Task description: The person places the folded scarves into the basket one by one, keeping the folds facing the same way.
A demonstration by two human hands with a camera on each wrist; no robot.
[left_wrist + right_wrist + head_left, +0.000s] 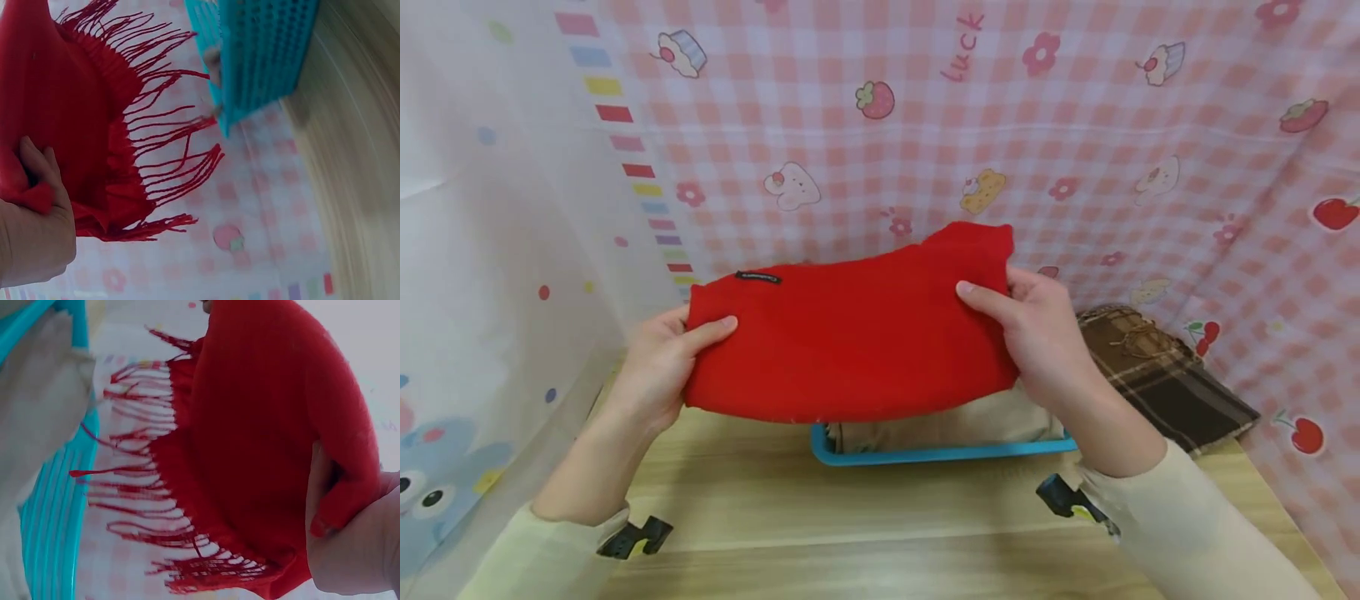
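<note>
A folded red scarf [850, 342] is stretched between my two hands, raised above the table. My left hand [658, 362] grips its left end, thumb on the near face and fingers behind. At the other end my right hand [1051, 342] holds it the same way. A small dark label [758, 277] shows on the scarf's upper left edge. Both wrist views show red fringe [169, 134] hanging from the far side, hidden in the head view. Below and behind the scarf stands a blue plastic basket [940, 455] with beige cloth [947, 423] inside, partly covered by the scarf.
A folded brown plaid scarf [1180, 400] with fringe lies right of the basket, partly behind my right forearm. The wooden table [820, 525] extends toward me. A pink checked curtain [850, 142] hangs behind, and a white printed sheet [497, 233] hangs at the left.
</note>
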